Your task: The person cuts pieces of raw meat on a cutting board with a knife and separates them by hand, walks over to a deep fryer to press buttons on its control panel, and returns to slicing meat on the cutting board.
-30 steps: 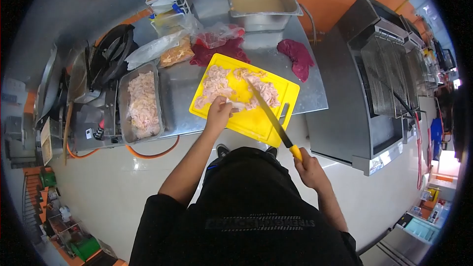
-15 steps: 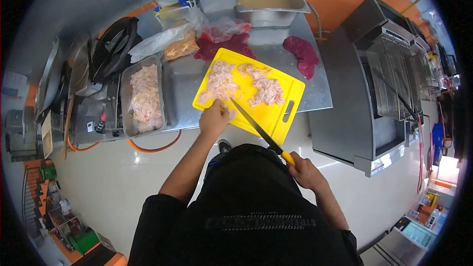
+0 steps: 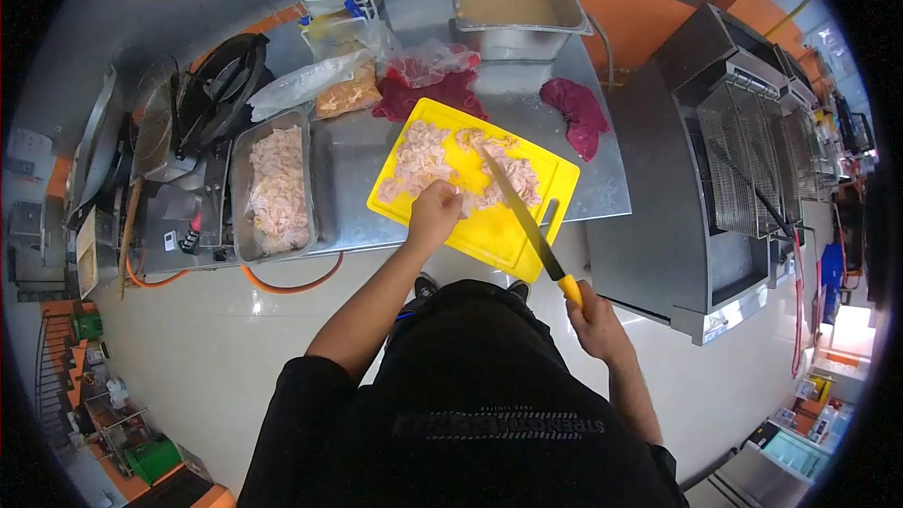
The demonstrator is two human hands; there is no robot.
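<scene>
My right hand point(image 3: 599, 325) is wrapped round the yellow handle of a long kitchen knife point(image 3: 534, 233). Its blade points up and left over the right-hand pile of pale raw chicken point(image 3: 513, 177). The fingers of my left hand point(image 3: 435, 216) are pinched on a small piece of raw chicken point(image 3: 467, 201) near the middle of the yellow cutting board point(image 3: 480, 246). Another pile of cut chicken point(image 3: 417, 158) lies at the board's left, just beyond my left hand. The board sits tilted on the steel table, its near corner past the edge.
Left of the board stands a clear tub point(image 3: 313, 226) of cut chicken. Dark red meat point(image 3: 576, 116) lies right, with more meat point(image 3: 437, 96) behind the board. A deep steel pan point(image 3: 517, 44) of cloudy liquid stands at the back. A fryer with wire baskets point(image 3: 738, 146) is at right.
My left hand has moved right across the board with the chicken piece. The knife has swung up and right, its tip now over the right pile, and my right hand has shifted slightly right.
</scene>
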